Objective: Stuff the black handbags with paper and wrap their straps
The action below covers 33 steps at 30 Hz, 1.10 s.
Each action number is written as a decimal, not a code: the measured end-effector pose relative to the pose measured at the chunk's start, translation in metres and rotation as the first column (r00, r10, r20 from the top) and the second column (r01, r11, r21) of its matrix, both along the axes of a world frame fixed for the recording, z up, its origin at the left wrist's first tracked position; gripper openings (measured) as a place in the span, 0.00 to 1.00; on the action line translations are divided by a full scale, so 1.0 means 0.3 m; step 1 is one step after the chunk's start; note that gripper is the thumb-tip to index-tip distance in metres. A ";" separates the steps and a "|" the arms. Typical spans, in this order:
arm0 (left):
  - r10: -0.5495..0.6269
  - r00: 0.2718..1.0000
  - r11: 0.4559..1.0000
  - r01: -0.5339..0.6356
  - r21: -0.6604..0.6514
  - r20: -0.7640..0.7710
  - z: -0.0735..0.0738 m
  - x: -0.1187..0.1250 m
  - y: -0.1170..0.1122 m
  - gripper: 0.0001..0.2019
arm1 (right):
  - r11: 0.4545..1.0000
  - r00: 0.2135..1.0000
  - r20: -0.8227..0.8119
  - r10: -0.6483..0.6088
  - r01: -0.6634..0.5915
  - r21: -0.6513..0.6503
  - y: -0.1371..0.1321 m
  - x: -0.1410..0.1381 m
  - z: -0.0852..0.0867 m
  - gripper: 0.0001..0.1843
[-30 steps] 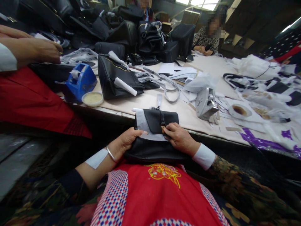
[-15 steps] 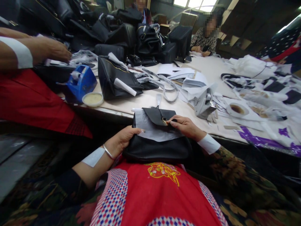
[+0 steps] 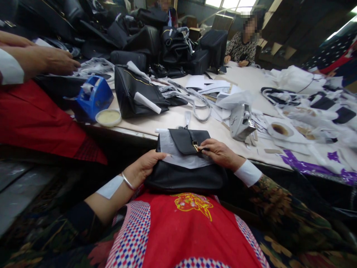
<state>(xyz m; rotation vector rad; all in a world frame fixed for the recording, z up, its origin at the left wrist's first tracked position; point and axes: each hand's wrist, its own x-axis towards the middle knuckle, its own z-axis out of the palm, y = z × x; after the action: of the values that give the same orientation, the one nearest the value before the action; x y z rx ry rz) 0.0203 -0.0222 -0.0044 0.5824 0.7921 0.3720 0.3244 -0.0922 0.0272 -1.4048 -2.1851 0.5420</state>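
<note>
A black handbag (image 3: 186, 180) rests against my lap at the table's front edge. Its short flap (image 3: 181, 140) lies over a sheet of white tissue paper (image 3: 178, 160) that covers the upper front. My left hand (image 3: 146, 163) grips the bag's left side, thumb on the paper and fingers hidden behind. At the flap's right part, my right hand (image 3: 216, 150) pinches by the gold clasp (image 3: 195, 146); a small dark piece shows at the fingertips, too small to name surely. A wrapped tag or strap end (image 3: 187, 118) sticks up behind the flap.
On the table stand a blue tape dispenser (image 3: 96, 98), a round dish (image 3: 108, 117), another black bag (image 3: 136, 93) and a grey metal dispenser (image 3: 242, 123). Papers (image 3: 214, 87) lie behind. Black bags are heaped at the back. A co-worker's hands (image 3: 52, 61) are at left.
The flap now lies flatter over the tissue paper, and my right hand has shifted slightly at the clasp. My left hand stays put. The co-worker's hands at left have moved slightly left.
</note>
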 end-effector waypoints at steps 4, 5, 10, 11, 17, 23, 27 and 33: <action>-0.009 1.000 1.000 0.009 -0.005 0.016 -0.001 0.001 0.002 0.21 | 0.998 0.996 0.084 0.002 -0.006 0.057 0.010 -0.012 -0.005 0.16; -0.013 1.000 1.000 0.014 -0.008 0.023 -0.002 0.001 0.003 0.21 | 0.998 0.993 0.117 0.001 -0.009 0.065 0.014 -0.017 -0.004 0.15; -0.018 0.999 1.000 0.019 -0.025 0.032 -0.004 0.000 0.004 0.22 | 0.992 0.954 0.299 0.001 -0.040 0.123 0.019 -0.037 -0.006 0.15; -0.016 1.000 0.999 0.016 -0.028 0.025 -0.004 -0.001 0.004 0.21 | 0.989 0.946 0.323 -0.005 -0.042 0.140 0.014 -0.039 -0.008 0.14; -0.010 1.000 1.000 0.010 -0.029 0.017 -0.007 -0.002 0.003 0.20 | 0.983 0.910 0.412 -0.037 -0.041 0.180 -0.015 -0.062 -0.006 0.17; -0.028 0.997 0.999 0.030 -0.019 0.070 -0.009 0.007 0.005 0.23 | 0.985 0.790 0.610 -0.055 -0.057 0.162 -0.004 -0.126 -0.001 0.14; -0.018 0.999 1.000 0.018 0.000 0.041 -0.002 0.012 0.004 0.23 | 0.991 0.766 0.640 -0.058 -0.033 0.129 0.003 -0.155 0.001 0.12; -0.012 1.000 0.999 0.011 0.039 0.026 0.017 0.003 0.000 0.22 | 0.995 0.943 0.323 -0.076 0.049 0.091 -0.052 -0.063 -0.010 0.22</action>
<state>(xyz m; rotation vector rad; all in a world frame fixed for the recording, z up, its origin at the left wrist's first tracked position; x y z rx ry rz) 0.0213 -0.0221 0.0008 0.6167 0.7572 0.3845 0.3055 -0.1078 0.0241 -1.6075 -2.3741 0.2028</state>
